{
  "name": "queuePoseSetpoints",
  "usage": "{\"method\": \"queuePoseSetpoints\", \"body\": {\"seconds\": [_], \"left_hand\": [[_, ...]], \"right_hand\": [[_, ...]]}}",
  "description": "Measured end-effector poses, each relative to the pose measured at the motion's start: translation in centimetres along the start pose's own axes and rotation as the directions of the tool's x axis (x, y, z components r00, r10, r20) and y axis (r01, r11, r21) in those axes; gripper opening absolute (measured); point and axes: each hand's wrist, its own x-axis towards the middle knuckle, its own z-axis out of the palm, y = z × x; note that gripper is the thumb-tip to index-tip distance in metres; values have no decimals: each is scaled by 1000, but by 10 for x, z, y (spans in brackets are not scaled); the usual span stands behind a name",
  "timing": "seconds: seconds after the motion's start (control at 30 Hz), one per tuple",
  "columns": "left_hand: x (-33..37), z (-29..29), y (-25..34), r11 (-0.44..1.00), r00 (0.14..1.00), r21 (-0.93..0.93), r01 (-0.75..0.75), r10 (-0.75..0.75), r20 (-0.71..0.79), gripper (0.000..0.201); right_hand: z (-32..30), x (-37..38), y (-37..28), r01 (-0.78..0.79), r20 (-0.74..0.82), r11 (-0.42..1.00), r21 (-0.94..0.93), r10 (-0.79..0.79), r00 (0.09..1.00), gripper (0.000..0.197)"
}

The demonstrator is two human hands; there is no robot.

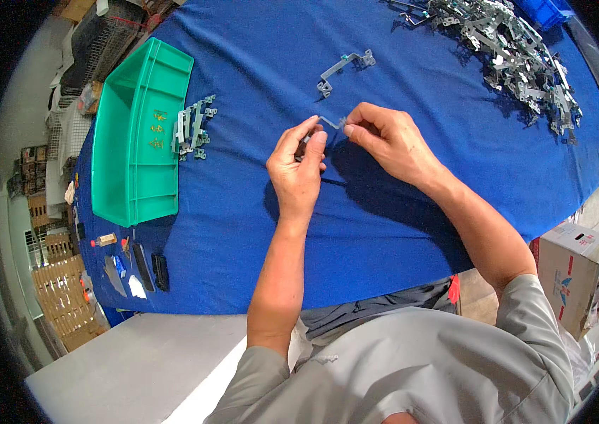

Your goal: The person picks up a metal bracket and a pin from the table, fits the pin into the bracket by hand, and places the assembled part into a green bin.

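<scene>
Both hands meet above a blue-covered table (398, 212). My left hand (297, 169) and my right hand (391, 141) pinch the two ends of a small grey metal bracket (333, 122) between fingertips. Just beyond the hands, a longer bent metal bracket (344, 69) lies alone on the cloth. A large heap of similar metal brackets (518, 49) fills the far right of the table.
A green plastic bin (137, 134) stands at the left, with a small stack of assembled brackets (192, 128) beside it. Small tools and black items (137, 265) lie near the left front edge. A cardboard box (575, 265) sits on the floor at right.
</scene>
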Motion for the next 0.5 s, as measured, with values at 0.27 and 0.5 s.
{"method": "queuePoseSetpoints", "body": {"seconds": [0.27, 0.5], "left_hand": [[1, 4, 0, 981, 994, 165, -100, 104, -18, 24], [1, 4, 6, 903, 960, 325, -281, 265, 92, 22]], "right_hand": [[1, 2, 2, 46, -105, 999, -12, -47, 993, 18], [-2, 2, -2, 67, -55, 976, -206, -80, 995, 15]]}}
